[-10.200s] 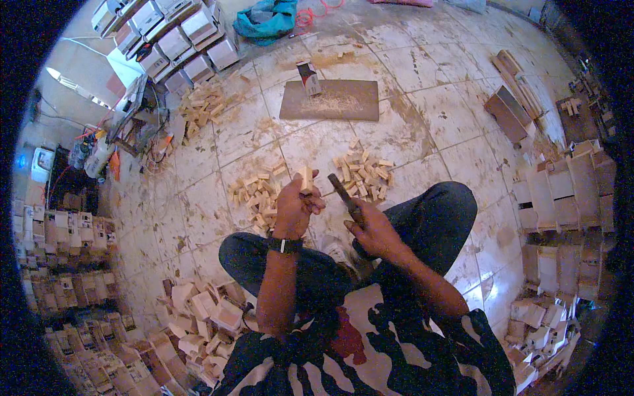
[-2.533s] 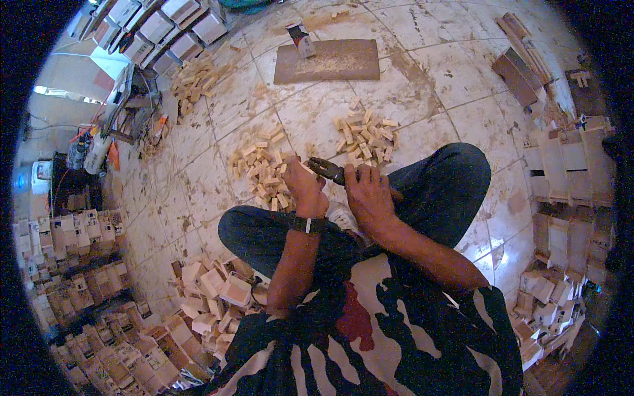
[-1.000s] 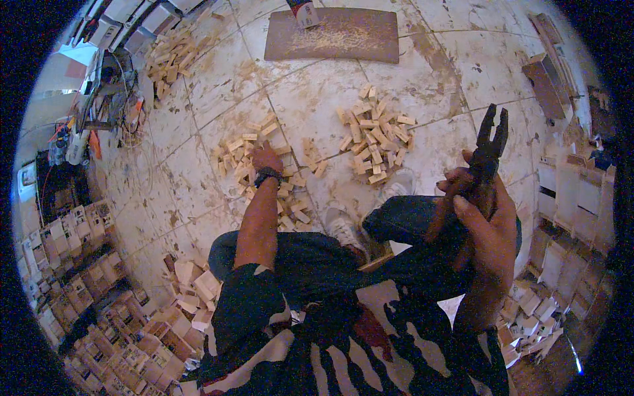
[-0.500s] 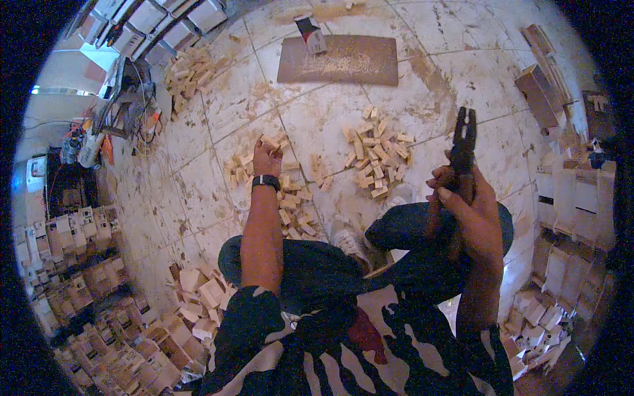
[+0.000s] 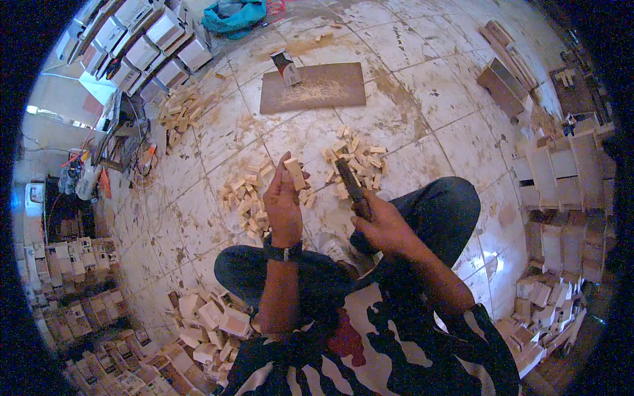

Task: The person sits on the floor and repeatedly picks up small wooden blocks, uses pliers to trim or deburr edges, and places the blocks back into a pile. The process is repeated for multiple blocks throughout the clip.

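My left hand (image 5: 282, 204) has its fingers curled around a small pale wooden block (image 5: 295, 173), thumb on one side and fingertips on the other, so the block stands up out of my grip with its top end tilted a little to the right. The hand is raised in front of me, palm turned toward my right, with the black wristwatch (image 5: 282, 251) just below it and the bare forearm running straight down toward my chest. My right hand (image 5: 385, 228) is closed around the handles of a pair of dark pliers (image 5: 351, 184); the tool points up and to the left, its nose near the block but not touching it, and I cannot tell how far the nose is parted. That wrist is bent inward, the forearm coming in from the lower right across my knee. I sit cross-legged in dark trousers (image 5: 436, 218) on a worn tiled floor (image 5: 422, 125). Behind the left hand a loose heap of blocks (image 5: 247, 201) lies on the tiles, and a second pile of blocks (image 5: 360, 157) lies behind the pliers. Farther off is a flat brown board (image 5: 314, 88) with pale shavings on it and a small carton (image 5: 286, 66) on its left end.
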Demonstrator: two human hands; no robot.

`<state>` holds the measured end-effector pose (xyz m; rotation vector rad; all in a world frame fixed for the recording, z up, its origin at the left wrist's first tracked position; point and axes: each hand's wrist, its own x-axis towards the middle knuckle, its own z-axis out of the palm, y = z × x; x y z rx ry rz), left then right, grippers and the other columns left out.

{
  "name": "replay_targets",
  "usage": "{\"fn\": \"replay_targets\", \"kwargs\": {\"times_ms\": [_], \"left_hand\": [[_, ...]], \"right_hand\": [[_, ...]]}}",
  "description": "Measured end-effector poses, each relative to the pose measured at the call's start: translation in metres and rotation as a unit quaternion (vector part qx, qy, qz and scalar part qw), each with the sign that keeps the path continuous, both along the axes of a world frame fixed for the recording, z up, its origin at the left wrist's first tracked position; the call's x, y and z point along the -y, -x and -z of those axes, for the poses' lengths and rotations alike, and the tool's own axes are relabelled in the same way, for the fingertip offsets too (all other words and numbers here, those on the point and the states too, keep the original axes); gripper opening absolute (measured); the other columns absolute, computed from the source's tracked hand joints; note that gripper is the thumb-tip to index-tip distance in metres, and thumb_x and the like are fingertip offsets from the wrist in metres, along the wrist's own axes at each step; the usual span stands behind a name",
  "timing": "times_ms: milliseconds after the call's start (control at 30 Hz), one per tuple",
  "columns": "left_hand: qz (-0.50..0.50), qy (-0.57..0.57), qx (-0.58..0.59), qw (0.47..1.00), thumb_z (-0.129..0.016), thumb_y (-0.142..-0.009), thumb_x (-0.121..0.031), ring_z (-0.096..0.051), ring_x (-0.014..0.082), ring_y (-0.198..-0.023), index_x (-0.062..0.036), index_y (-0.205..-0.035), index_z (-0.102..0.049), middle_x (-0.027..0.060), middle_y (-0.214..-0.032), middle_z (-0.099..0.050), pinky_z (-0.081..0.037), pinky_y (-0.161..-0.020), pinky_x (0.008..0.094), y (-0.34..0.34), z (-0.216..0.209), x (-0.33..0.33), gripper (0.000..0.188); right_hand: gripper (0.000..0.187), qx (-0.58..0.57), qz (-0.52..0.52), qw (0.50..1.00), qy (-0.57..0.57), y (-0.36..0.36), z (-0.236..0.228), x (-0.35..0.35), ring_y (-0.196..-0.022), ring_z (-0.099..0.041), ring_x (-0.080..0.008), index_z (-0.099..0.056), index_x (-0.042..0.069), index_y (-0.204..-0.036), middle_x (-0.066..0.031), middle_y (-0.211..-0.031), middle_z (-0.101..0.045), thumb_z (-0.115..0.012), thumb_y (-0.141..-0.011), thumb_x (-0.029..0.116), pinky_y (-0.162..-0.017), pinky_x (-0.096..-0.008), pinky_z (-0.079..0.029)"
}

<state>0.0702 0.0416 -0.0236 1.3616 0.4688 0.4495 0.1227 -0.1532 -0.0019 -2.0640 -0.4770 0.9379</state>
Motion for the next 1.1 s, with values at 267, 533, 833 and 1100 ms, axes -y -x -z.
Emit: {"fn": "replay_targets", "kwargs": {"times_ms": [267, 533, 833, 1100], "left_hand": [[-0.025, -0.29, 0.035, 0.956, -0.047, -0.095, -0.017, -0.055, 0.0166, -0.095, 0.0007, -0.121, -0.054, 0.0093, -0.105, -0.059, -0.043, -0.084, 0.0282, 0.018, -0.021, 0.02, 0.032], [0.024, -0.247, -0.009, 0.969, -0.047, -0.094, -0.015, -0.054, 0.019, -0.099, 0.0014, -0.118, -0.055, 0.0115, -0.108, -0.058, -0.042, -0.086, 0.0285, 0.024, -0.023, 0.019, 0.03], [-0.001, -0.203, -0.009, 0.979, -0.059, -0.086, -0.009, -0.052, 0.0132, -0.079, -0.0022, -0.118, -0.054, 0.0067, -0.089, -0.058, -0.044, -0.072, 0.0255, 0.021, -0.033, 0.032, 0.033], [-0.055, -0.323, -0.121, 0.937, -0.063, -0.074, -0.008, -0.047, 0.0075, -0.048, -0.005, -0.087, -0.056, 0.0016, -0.055, -0.053, -0.039, -0.046, 0.0252, 0.023, -0.035, 0.029, 0.015]], "right_hand": [[0.037, -0.038, -0.033, 0.993, -0.102, 0.008, -0.004, -0.002, -0.09, -0.058, -0.0222, -0.048, 0.0, -0.111, -0.0128, -0.097, -0.06, -0.061, -0.08, 0.013, -0.081, -0.0339, -0.046], [0.045, -0.074, -0.07, 0.987, -0.12, 0.006, -0.009, 0.004, -0.09, -0.058, -0.0308, -0.046, -0.001, -0.116, -0.0172, -0.095, -0.059, -0.062, -0.078, 0.017, -0.081, -0.0404, -0.046], [0.033, -0.043, -0.041, 0.991, -0.124, 0.011, -0.002, 0.005, -0.077, -0.055, -0.0164, -0.052, 0.002, -0.11, -0.0077, -0.086, -0.058, -0.06, -0.079, 0.011, -0.069, -0.0323, -0.047], [0.027, 0.076, -0.045, 0.996, -0.02, 0.02, 0.004, -0.004, -0.082, -0.06, -0.0326, -0.049, 0.002, -0.104, -0.018, -0.088, -0.06, -0.057, -0.08, 0.011, -0.071, -0.0425, -0.047]]}}
